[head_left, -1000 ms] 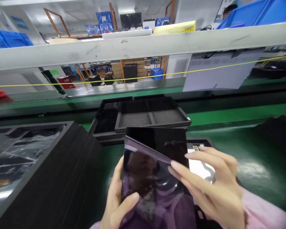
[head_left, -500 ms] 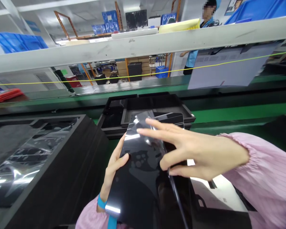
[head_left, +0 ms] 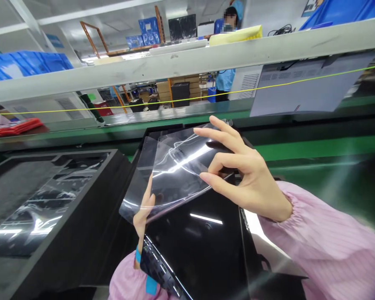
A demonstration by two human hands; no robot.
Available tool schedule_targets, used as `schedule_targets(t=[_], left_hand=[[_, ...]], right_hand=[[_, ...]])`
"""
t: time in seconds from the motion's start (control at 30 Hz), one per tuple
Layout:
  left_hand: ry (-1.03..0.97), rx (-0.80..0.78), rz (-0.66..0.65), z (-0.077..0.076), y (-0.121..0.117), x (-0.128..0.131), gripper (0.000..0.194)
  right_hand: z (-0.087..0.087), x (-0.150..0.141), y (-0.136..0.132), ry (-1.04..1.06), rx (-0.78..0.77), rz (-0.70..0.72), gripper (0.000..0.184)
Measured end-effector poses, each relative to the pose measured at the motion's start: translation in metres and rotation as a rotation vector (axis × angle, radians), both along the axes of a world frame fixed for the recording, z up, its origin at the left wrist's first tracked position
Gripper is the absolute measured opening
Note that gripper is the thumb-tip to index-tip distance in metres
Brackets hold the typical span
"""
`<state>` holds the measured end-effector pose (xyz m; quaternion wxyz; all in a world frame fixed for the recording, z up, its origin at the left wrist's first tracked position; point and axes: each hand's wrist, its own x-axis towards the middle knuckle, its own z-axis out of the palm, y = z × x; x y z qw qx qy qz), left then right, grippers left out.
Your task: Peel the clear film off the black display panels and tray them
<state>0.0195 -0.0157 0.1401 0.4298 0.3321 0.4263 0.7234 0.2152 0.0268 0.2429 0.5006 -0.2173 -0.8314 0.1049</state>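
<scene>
The right grip (head_left: pixel 250 179) pinches the clear film (head_left: pixel 181 166) while the left grip (head_left: pixel 142 217), closed on the black panel (head_left: pixel 200 250), presumably steadies it.

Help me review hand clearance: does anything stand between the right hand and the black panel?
Yes: the clear film, pinched by the right hand, lies in front of the upper part of the black panel. Nothing visible stands over the panel's lower part. Whether the film touches the panel anywhere is unclear.
</scene>
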Motion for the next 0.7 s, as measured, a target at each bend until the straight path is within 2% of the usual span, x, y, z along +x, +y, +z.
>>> schedule_targets(t=[0.13,0.2,0.3,0.4,0.53,0.7], left_hand=[[-0.2,0.036,-0.031,0.009,-0.002,0.013,0.035],[-0.207,0.022,-0.037,0.011,-0.003,0.017,0.034],[-0.123,-0.012,-0.029,0.015,-0.004,0.019,0.035],[0.057,-0.053,-0.025,0.019,-0.007,0.021,0.036],[0.209,-0.089,-0.05,0.024,-0.009,0.023,0.039],[0.277,-0.074,-0.009,0.016,-0.007,0.015,0.032]], right_hand=[[-0.001,-0.001,0.0,0.002,-0.032,-0.01,0.023],[-0.002,-0.001,0.001,0.002,-0.053,-0.011,0.023],[-0.004,-0.002,0.003,0.013,-0.075,-0.017,0.023],[-0.005,-0.002,0.008,0.032,-0.11,-0.017,0.023],[-0.009,-0.002,0.018,0.056,-0.221,-0.006,0.025],[-0.015,-0.001,0.03,0.07,-0.364,-0.011,0.026]])
